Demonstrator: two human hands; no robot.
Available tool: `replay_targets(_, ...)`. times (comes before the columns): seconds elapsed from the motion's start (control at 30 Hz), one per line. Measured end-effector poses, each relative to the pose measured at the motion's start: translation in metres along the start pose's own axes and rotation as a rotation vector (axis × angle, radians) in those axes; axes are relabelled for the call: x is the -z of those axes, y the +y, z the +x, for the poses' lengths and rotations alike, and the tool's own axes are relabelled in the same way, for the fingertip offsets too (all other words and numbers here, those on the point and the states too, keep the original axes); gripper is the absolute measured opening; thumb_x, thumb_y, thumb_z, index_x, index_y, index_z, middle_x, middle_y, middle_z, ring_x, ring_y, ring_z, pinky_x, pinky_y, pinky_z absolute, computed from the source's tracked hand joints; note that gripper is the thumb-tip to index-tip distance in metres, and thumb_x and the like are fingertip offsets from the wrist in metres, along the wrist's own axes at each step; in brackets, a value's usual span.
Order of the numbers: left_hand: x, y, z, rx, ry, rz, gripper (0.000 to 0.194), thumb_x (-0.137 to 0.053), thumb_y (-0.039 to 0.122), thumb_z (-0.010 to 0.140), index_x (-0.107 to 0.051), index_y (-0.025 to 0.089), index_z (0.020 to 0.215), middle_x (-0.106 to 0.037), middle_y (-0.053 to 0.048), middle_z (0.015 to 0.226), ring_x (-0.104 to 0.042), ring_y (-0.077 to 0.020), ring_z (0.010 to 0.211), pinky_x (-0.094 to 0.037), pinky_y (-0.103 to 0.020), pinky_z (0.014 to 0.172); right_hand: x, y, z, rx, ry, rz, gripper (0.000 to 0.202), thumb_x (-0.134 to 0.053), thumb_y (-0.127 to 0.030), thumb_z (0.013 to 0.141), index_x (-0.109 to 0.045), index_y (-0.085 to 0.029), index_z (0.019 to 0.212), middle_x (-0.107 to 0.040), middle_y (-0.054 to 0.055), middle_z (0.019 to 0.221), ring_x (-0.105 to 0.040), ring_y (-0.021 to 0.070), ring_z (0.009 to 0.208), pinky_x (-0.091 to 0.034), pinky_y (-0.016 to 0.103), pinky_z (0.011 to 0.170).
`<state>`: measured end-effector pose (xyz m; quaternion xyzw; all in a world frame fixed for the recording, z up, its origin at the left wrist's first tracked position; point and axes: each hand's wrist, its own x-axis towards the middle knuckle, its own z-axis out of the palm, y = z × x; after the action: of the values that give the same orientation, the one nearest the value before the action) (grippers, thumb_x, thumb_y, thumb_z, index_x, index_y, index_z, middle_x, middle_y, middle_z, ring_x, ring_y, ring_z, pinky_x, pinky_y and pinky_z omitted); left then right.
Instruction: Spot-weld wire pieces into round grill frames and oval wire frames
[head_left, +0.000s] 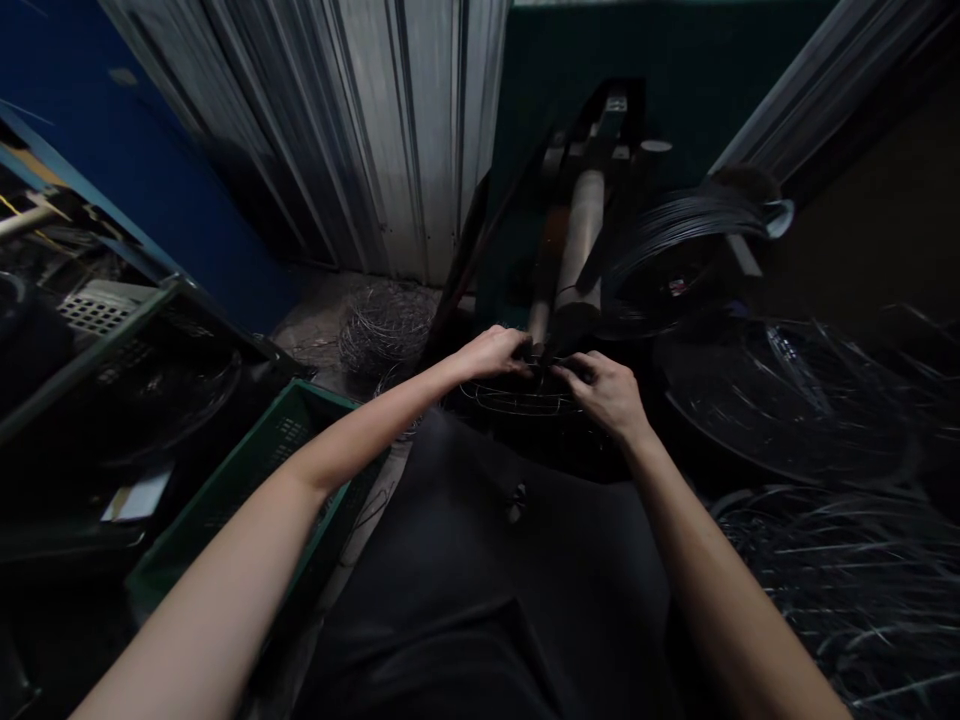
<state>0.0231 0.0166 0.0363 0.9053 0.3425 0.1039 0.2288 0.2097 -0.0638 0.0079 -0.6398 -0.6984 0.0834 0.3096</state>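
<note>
My left hand reaches in front of a green machine, its fingers closed in a pinch on a thin wire. Facing it a short gap away, my right hand is also pinched on thin wire, thumb and forefinger together. The bent wire piece loops below and between the hands, just above my dark apron. A pale cylindrical arm of the machine comes down to a narrow tip between my fingertips. Dim light hides where exactly the wire meets that tip.
On the left stand a green crate and a dark bin. A tangle of wire lies on the floor by the corrugated wall. To the right are a wire coil, a round dark tray and heaped wires.
</note>
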Motion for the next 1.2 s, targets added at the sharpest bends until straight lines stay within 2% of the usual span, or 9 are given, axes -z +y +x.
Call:
replay_targets(0.13,0.002,-0.001,0.0,-0.003,-0.014,-0.021,0.031,-0.069,0.029,0.073,-0.064,0.011,0.097,-0.068,-0.007,0.089,-0.06,-0.0163,0.079,-0.041,-0.023,0.069,-0.002,-0.003,0.003,0.006,0.005,0.039,0.022,-0.056,-0.039,0.08,-0.069,-0.021,0.082,-0.065,0.005,0.081,-0.06,0.0186,0.072,-0.042,0.029,0.063)
replay_targets(0.27,0.006,0.002,0.001,0.013,-0.053,-0.041,0.032,-0.068,0.03,0.073,-0.063,0.009,0.098,-0.067,-0.007,0.09,-0.059,-0.0156,0.08,-0.041,-0.024,0.07,0.007,0.002,-0.003,0.02,0.03,0.177,0.019,-0.057,-0.036,0.08,-0.068,-0.022,0.087,-0.067,0.004,0.085,-0.061,0.0184,0.076,-0.046,0.03,0.068)
replay_targets(0.4,0.008,0.004,0.001,0.029,-0.018,-0.001,0.031,-0.067,0.031,0.073,-0.063,0.009,0.095,-0.066,-0.005,0.087,-0.058,-0.0155,0.078,-0.04,-0.024,0.069,0.02,0.036,-0.022,-0.058,0.169,0.146,0.017,-0.053,-0.03,0.082,-0.064,-0.021,0.091,-0.065,0.006,0.092,-0.06,0.02,0.084,-0.047,0.034,0.077)
replay_targets(0.5,0.006,0.003,-0.004,0.023,-0.021,-0.034,0.031,-0.067,0.033,0.073,-0.063,0.01,0.092,-0.065,-0.003,0.082,-0.058,-0.015,0.076,-0.04,-0.024,0.066,0.021,0.063,-0.037,-0.126,0.125,0.055,0.016,-0.053,-0.027,0.081,-0.063,-0.02,0.09,-0.063,0.007,0.09,-0.059,0.0209,0.083,-0.046,0.036,0.078)
replay_targets(0.6,0.003,-0.005,-0.017,0.03,-0.024,-0.106,0.028,-0.067,0.034,0.074,-0.063,0.012,0.091,-0.065,-0.002,0.082,-0.059,-0.015,0.077,-0.042,-0.023,0.067,0.018,0.071,-0.044,-0.101,0.067,0.032,0.013,-0.054,-0.028,0.082,-0.063,-0.02,0.087,-0.061,0.007,0.088,-0.058,0.0192,0.078,-0.046,0.032,0.075)
replay_targets(0.77,-0.004,-0.016,-0.046,0.041,-0.016,-0.105,0.04,-0.068,0.039,0.073,-0.061,0.016,0.105,-0.067,-0.003,0.099,-0.061,-0.0174,0.092,-0.046,-0.026,0.08,0.017,0.051,-0.052,0.082,-0.021,-0.068,0.02,-0.046,-0.028,0.089,-0.063,-0.02,0.086,-0.058,0.005,0.079,-0.055,0.0158,0.069,-0.04,0.026,0.062)
replay_targets(0.9,-0.028,0.0,-0.054,0.028,0.065,0.015,0.053,-0.068,0.043,0.072,-0.057,0.015,0.117,-0.063,-0.008,0.112,-0.058,-0.021,0.104,-0.043,-0.029,0.09,0.009,0.033,-0.063,0.168,-0.081,-0.252,0.027,-0.04,-0.028,0.092,-0.063,-0.019,0.082,-0.054,0.005,0.073,-0.05,0.0159,0.066,-0.034,0.026,0.056)
replay_targets(1.03,-0.05,0.017,-0.047,0.063,-0.056,0.004,0.035,-0.065,0.029,0.076,-0.063,0.015,0.108,-0.067,-0.008,0.1,-0.062,-0.0194,0.094,-0.045,-0.026,0.081,0.003,0.02,-0.073,0.178,-0.115,-0.309,0.031,-0.036,-0.029,0.093,-0.063,-0.019,0.083,-0.054,0.005,0.073,-0.05,0.0163,0.068,-0.034,0.026,0.057)
replay_targets(1.2,-0.045,0.022,-0.047,0.044,-0.049,-0.098,0.028,-0.067,0.028,0.074,-0.066,0.014,0.099,-0.069,-0.006,0.091,-0.063,-0.0171,0.084,-0.044,-0.023,0.072,0.006,0.007,-0.074,0.127,-0.14,-0.282,0.03,-0.043,-0.044,0.091,-0.064,-0.023,0.094,-0.058,0.005,0.082,-0.054,0.0188,0.079,-0.037,0.027,0.06)
